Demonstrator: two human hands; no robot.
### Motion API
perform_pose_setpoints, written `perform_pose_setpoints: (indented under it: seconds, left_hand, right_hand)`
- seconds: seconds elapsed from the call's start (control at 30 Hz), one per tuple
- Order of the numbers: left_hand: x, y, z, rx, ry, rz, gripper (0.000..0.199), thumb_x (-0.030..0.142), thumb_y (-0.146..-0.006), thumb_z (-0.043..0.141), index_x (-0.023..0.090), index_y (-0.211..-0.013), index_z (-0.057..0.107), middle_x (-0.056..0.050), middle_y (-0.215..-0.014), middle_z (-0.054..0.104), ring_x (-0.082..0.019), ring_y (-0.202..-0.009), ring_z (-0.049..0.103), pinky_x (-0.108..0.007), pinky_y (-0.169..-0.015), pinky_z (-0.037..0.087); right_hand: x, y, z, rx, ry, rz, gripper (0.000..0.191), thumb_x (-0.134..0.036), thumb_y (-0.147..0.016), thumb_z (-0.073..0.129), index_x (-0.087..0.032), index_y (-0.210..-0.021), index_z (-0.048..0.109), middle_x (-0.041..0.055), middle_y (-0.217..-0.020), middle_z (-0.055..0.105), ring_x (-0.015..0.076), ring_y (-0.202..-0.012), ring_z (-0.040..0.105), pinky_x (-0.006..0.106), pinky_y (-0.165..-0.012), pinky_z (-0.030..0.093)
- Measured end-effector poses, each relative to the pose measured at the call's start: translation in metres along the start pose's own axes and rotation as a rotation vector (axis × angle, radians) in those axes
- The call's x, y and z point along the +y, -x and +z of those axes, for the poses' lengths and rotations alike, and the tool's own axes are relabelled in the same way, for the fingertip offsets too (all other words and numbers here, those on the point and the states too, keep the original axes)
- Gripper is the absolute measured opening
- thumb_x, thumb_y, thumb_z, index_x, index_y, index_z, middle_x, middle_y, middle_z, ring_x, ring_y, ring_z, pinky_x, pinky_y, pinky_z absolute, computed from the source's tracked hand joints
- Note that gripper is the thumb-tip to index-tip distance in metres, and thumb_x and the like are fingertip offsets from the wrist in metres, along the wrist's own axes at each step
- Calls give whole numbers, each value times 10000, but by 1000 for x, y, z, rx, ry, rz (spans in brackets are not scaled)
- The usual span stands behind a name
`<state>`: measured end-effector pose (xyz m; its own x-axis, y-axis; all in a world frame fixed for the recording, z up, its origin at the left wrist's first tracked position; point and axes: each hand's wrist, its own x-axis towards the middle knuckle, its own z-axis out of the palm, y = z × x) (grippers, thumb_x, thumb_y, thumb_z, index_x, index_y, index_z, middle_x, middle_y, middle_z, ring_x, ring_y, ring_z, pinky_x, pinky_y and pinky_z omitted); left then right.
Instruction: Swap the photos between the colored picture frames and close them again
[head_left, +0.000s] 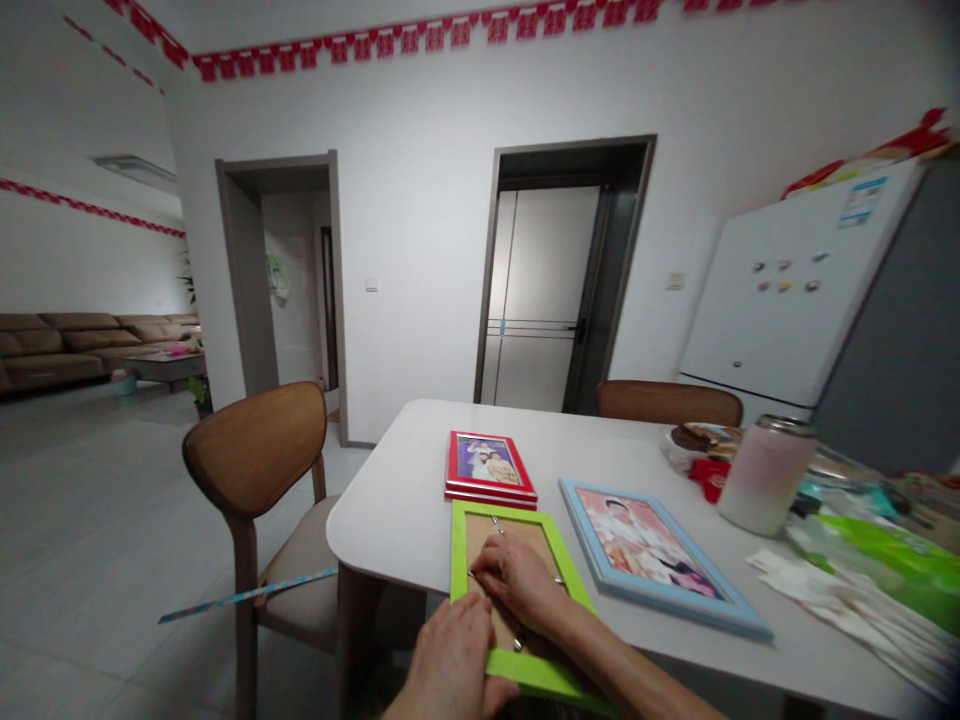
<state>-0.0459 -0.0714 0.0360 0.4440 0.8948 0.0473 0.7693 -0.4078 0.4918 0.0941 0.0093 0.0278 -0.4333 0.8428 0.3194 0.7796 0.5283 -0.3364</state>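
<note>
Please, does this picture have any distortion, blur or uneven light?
In the head view, wide-angle stretch makes the fridge lean outward; a pale glow sits on the door, and the upper right corner darkens; the green bag near the right edge looks soft, while the green frame is clearer.

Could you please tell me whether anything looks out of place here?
Yes: a thin blue patterned strip appears to lie across the chair at left, one end sticking out past its side, so it looks stray and easily knocked.
</note>
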Motion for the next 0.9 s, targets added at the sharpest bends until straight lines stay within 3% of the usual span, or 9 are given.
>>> perform_pose_setpoints:
  seconds: [0.17,0.3,0.5,0.7,0.8,0.9]
  left_hand:
    - [-3,-2,0,30,-12,9,652,301,-631,607,117,-1215,383,-101,-1268,401,-217,-1170,330,-292,-998,205]
    - [-7,-5,0,50,-31,-9,616,318,-643,596,126,-1197,405,-94,-1254,419,-214,-1156,350,-291,-987,227]
    - [-15,-7,-1,121,-47,26,537,316,-663,583,172,-1158,437,-55,-1225,455,-175,-1136,375,-257,-975,243]
    - [-17,-8,0,108,-56,43,523,311,-658,596,181,-1141,442,-60,-1216,463,-172,-1134,381,-281,-980,239]
    - [-12,-15,9,114,-91,81,554,331,-584,656,166,-1083,482,-91,-1271,396,-232,-1184,307,-406,-1008,151]
    - [-3,-25,17,100,-93,144,572,304,-540,692,160,-1059,498,-102,-1296,359,-263,-1209,250,-458,-1007,102]
  right_hand:
    - [-3,1,-6,-15,46,-29,228,-155,-707,443,-193,-609,646,21,-651,577,125,-690,489,226,-659,336]
    - [-2,24,-22,-16,-54,-57,217,-203,-734,440,-207,-756,656,50,-833,580,148,-807,496,250,-723,356]
    - [-8,61,-42,-102,-55,-196,298,-114,-672,432,-258,-835,636,40,-953,521,175,-898,448,324,-787,349]
    - [-19,63,-43,-76,-100,-147,246,-131,-696,413,-234,-782,619,43,-963,528,183,-924,450,365,-829,349]
    - [-9,64,-38,5,-273,-74,262,-225,-735,425,-248,-919,609,63,-1055,531,198,-1001,451,372,-887,334]
    - [11,66,-36,267,-473,163,344,-318,-698,476,-228,-1015,574,84,-1101,532,223,-1044,450,384,-914,326]
